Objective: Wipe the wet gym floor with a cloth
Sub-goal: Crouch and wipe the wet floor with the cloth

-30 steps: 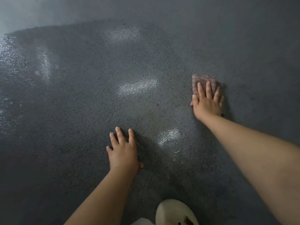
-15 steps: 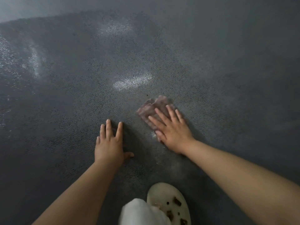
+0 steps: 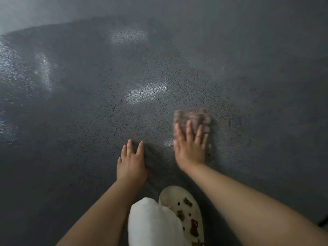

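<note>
Bare forearms, no sleeves, white trouser knee, cream clog — holes, brown charms.

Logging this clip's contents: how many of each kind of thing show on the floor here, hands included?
Hands: 2, the left hand flat on the floor, the right hand pressing the cloth
Cloth: 1
Shoe: 1
Total: 4

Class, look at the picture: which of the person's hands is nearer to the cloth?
Right. The right hand presses flat on the cloth; the left hand rests on the floor, apart.
</note>
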The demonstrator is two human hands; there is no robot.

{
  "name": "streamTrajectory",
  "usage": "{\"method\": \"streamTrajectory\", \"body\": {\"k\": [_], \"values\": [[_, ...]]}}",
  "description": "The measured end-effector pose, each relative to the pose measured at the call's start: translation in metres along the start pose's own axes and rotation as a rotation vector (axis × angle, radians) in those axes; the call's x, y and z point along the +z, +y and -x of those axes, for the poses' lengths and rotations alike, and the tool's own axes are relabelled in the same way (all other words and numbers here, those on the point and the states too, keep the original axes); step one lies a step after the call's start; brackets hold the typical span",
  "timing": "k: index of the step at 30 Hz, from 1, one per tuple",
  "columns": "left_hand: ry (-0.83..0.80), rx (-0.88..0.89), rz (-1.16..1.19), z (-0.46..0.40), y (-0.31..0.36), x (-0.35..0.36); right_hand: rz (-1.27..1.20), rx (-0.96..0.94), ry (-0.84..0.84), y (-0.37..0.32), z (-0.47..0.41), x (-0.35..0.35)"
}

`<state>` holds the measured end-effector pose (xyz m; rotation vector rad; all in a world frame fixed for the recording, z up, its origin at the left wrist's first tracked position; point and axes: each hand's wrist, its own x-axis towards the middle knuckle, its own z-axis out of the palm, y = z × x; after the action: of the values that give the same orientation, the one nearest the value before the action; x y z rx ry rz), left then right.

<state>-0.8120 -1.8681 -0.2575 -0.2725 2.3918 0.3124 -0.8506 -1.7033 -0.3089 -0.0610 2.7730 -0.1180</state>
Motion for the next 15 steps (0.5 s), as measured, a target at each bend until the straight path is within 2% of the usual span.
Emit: {"method": "streamTrajectory", "body": {"k": [3,6,9,15], "values": [[-0.006,-0.01,0.02,0.004,0.0,-0.003,0.09,-0.315,-0.076,-0.01,0.024,0.011],[-0.01,-0.015,0.019,0.009,0.004,-0.004,0.119,-0.391,-0.101,0.017,0.019,0.008],[-0.013,-0.005,0.014,0.017,0.01,-0.005,0.121,-0.263,-0.049,0.057,0.014,0.004],[-0.1,0.029,-0.016,0.024,0.024,-0.005,-0.014,0.298,-0.003,0.124,0.039,-0.002]]}}
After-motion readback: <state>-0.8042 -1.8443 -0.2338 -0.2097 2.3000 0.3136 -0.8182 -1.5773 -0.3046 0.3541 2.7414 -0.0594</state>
